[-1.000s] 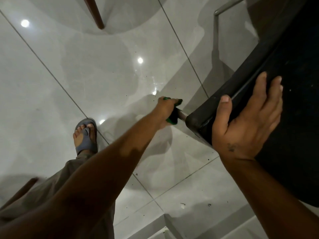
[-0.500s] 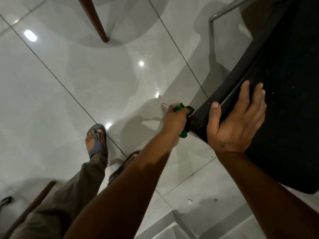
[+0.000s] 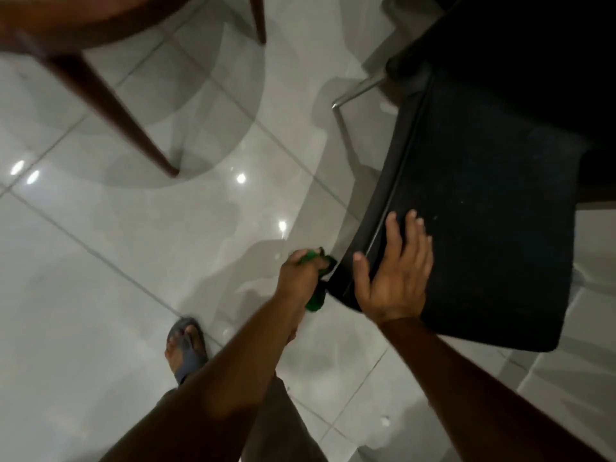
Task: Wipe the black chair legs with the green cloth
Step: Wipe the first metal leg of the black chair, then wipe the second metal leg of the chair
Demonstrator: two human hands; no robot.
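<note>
Cloth: the green cloth (image 3: 315, 285) was bunched in the left hand (image 3: 298, 276), pressed against the near corner of the chair (image 3: 483, 211), just under the seat edge.
Leg: the leg being wiped was hidden behind that hand and the seat corner; it probably ran down from there, but the view did not show it. A 2nd, metal-looking leg (image 3: 358, 91) showed at the far corner.
Left hand: closed in a fist around the cloth, knuckles toward the camera.
Right hand: the right hand (image 3: 396, 278) lay flat and open on the seat, fingers spread, thumb hooked over the edge, holding nothing but steadying the chair.
Surroundings: glossy tiled floor (image 3: 133, 261), a sandalled foot (image 3: 186, 348) nearby, a brown wooden table leg (image 3: 126, 118) well apart.
Doing it well: in my judgement, the cloth should wrap round the leg and slide its full length, with the right hand keeping the chair from shifting on the slick tiles.
</note>
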